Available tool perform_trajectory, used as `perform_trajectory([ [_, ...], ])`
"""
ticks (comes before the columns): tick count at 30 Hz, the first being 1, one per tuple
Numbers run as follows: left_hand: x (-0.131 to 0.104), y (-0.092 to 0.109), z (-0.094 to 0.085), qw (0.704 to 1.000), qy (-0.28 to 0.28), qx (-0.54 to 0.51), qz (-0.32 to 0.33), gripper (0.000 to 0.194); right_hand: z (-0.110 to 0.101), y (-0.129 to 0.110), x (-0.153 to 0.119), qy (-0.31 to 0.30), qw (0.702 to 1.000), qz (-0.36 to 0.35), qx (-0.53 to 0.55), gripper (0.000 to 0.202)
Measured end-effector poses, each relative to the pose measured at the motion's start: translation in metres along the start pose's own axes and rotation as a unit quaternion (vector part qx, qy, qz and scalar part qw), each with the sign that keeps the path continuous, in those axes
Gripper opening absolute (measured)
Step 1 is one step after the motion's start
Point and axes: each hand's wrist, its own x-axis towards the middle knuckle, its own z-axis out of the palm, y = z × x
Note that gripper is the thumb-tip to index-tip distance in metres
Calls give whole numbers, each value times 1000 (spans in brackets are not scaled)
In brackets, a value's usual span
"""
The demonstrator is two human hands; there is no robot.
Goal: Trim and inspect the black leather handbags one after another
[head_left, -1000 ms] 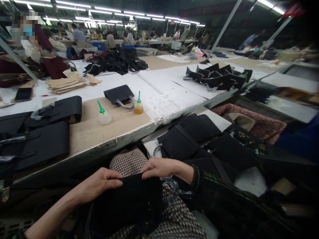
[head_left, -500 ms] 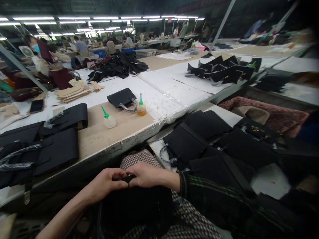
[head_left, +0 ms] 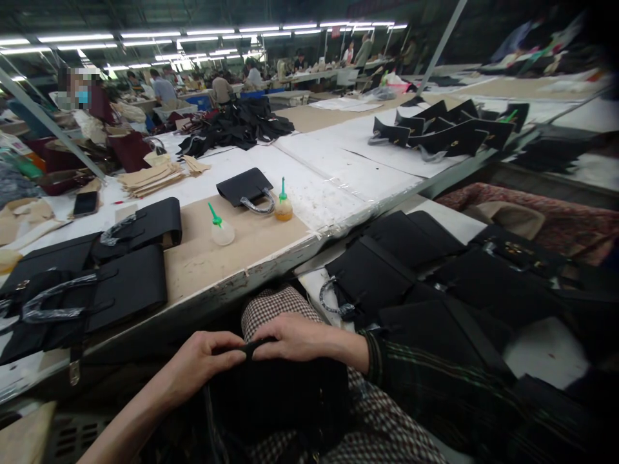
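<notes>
Closer together than a second ago, our left hand [head_left: 210,357] and right hand [head_left: 300,338] pinch the far edge of a black bag [head_left: 290,399]. It lies across our checked lap [head_left: 382,419], just beside the worktop [head_left: 348,187].

Left hand [head_left: 211,356], right hand [head_left: 294,338] (nearly touching), fingers [head_left: 228,339] pinching

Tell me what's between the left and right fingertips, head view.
A short stretch of the black bag's upper edge shows between left hand and right hand in the head view; both hands pinch that edge.
</notes>
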Motion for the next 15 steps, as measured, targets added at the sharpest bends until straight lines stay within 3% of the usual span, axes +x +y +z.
perform_trajectory([
  [7, -2, -3, 10, 991, 53, 115, 31, 30, 17, -18, 7, 44, 984, 39, -168, 34],
  [9, -4, -1, 12, 991, 59, 122, 24, 30, 20, -19, 7, 48, 984, 42, -164, 31],
  [15, -19, 6, 4, 997, 5, 77, -20, 32, 13, -18, 1, 12, 995, 40, -88, 25],
])
